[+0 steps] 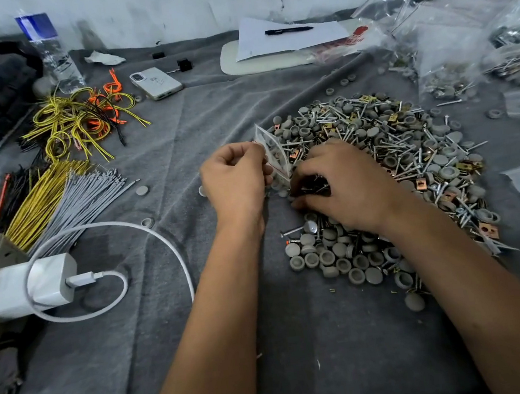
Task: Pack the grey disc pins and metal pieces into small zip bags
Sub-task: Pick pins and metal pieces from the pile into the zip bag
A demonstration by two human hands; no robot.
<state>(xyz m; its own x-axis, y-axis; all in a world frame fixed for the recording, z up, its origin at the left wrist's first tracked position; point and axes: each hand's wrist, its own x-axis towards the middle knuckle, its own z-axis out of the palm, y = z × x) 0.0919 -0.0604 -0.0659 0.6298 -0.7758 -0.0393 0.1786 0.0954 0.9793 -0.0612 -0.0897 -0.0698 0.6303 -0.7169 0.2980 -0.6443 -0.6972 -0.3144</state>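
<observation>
A matt grey cloth (209,111), soft and slightly fuzzy, covers the tabletop, and on it to the right lies a pile (404,159) of dull grey plastic discs mixed with shiny metal pins and coppery and brassy metal pieces. The small zip bag (271,149) by the pile is clear, glossy plastic. At near left the charger (34,286) and its cable are smooth white plastic; at far centre lies white paper (285,38).

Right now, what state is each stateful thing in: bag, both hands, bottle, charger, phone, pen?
Zip bag: open, held upright.
Left hand: pinching the bag's edge.
Right hand: curled around screws at the bag's mouth.
Water bottle: upright.
Charger: plugged in, cable attached.
Phone: face down.
Pen: lying on paper.
</observation>
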